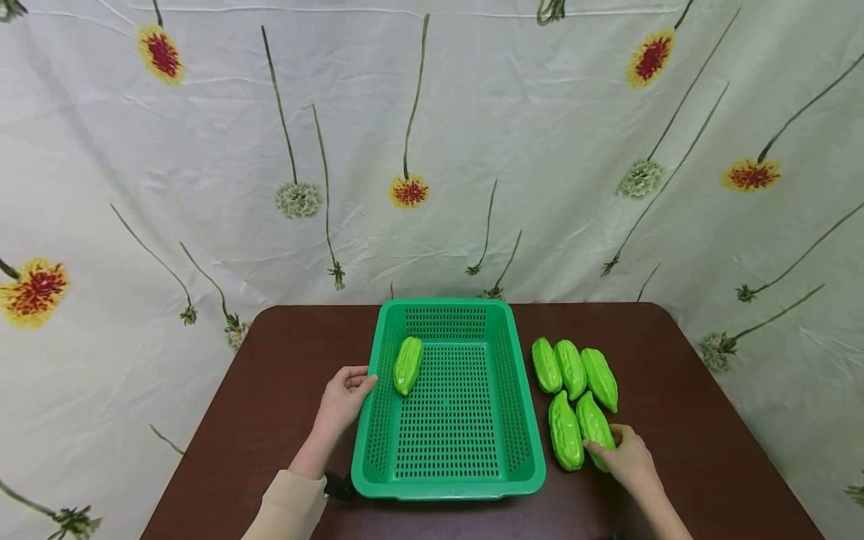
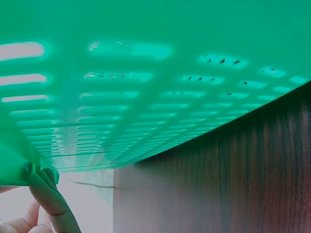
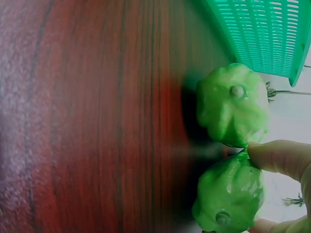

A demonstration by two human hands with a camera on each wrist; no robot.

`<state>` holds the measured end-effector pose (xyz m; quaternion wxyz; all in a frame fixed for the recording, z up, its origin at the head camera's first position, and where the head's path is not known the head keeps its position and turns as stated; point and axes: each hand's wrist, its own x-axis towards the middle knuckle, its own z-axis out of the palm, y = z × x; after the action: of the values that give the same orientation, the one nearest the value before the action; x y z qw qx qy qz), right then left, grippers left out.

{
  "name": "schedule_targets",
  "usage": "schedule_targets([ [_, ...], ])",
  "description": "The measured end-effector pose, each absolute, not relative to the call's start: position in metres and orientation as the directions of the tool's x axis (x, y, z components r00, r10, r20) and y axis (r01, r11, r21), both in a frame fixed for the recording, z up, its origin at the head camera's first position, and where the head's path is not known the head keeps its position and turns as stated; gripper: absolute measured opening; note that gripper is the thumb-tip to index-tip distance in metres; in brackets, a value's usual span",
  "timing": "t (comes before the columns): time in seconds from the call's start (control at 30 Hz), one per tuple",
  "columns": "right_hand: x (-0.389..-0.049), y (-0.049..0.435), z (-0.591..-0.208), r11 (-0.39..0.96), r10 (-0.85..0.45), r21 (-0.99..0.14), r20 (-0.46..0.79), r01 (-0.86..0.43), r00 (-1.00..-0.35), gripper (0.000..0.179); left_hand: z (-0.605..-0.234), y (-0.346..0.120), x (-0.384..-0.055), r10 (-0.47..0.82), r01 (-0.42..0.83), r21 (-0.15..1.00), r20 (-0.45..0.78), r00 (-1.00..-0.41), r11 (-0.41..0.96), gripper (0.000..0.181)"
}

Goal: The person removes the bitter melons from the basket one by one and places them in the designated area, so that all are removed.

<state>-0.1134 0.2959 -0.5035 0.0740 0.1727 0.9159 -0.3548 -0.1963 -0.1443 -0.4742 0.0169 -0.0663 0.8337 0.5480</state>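
A green plastic basket (image 1: 448,491) with slotted walls stands mid-table, one green bitter melon (image 1: 408,366) lying inside at the left. My left hand (image 1: 342,401) holds the basket's left rim between thumb and fingers; the left wrist view shows the slotted wall close up. To the right of the basket, my right hand (image 1: 628,457) pinches the near right bitter melon (image 3: 228,194) by its sides, thumb at the gap beside a second bitter melon (image 3: 233,104). Both melons appear to lie on the table. Three more bitter melons (image 1: 571,369) form a row behind them.
The dark brown wooden table (image 1: 290,360) extends on both sides of the basket. Behind it hangs a pale cloth (image 1: 574,247) printed with flowers. A small black object (image 1: 340,486) sits by the left wrist, near the basket's front left corner.
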Motion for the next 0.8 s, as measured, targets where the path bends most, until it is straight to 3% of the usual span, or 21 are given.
schedule_targets([
  [0.43, -0.114, 0.296, -0.505, 0.687, 0.260, -0.634, -0.241, 0.354, -0.935, 0.077, -0.475, -0.144, -0.198, -0.101, -0.132, 0.910, -0.100, -0.990, 0.394, 0.035],
  [0.8, -0.126, 0.295, -0.482, 0.695, 0.285, -0.634, -0.191, 0.339, -0.939, 0.080, -0.475, -0.144, -0.198, -0.102, -0.139, 0.909, -0.107, -0.989, 0.393, 0.035],
])
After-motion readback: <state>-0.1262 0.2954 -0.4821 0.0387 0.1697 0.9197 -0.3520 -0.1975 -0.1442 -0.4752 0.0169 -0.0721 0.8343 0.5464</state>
